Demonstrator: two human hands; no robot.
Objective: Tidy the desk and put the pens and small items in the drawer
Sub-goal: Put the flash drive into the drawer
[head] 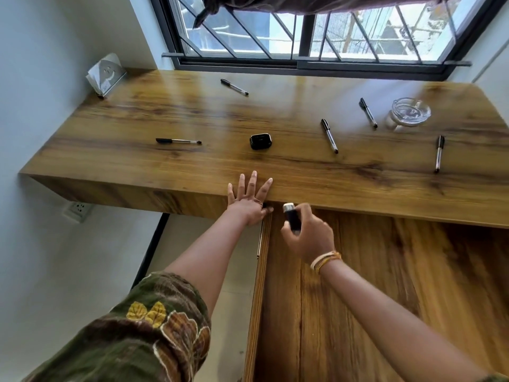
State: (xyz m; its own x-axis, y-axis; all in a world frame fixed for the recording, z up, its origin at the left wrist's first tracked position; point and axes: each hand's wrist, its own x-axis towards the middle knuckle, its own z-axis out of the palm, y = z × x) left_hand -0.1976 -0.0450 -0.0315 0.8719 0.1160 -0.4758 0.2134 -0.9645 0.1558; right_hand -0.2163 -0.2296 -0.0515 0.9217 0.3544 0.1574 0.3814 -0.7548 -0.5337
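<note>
Left hand: the left hand [249, 198] lies flat at the front edge of the desk [192, 119], lower centre of the frame, fingers [252, 180] spread and straight on the wood, gripping nothing; the bare forearm reaches up from a patterned sleeve [143, 326] at lower left.
Right hand: the right hand [308, 232], just right of the left, is curled around a small dark cylinder with a silver cap [291, 217], held upright over the open drawer [371, 299]; thread bands [325, 261] circle the wrist.
Drawer: pulled out below the desk edge, filling the lower right of the frame.
Pens: five lie scattered on the desk, at centre left [178, 140], upper centre [234, 87], centre right [329, 135], further right [368, 112] and far right [438, 153].
Small case: a black case [260, 141] sits mid-desk, above the left hand.
Glass dish: a clear glass dish [409, 113] stands at right, near two pens.
Napkin holder: a metal napkin holder [106, 74] stands in the desk's upper-left corner.
</note>
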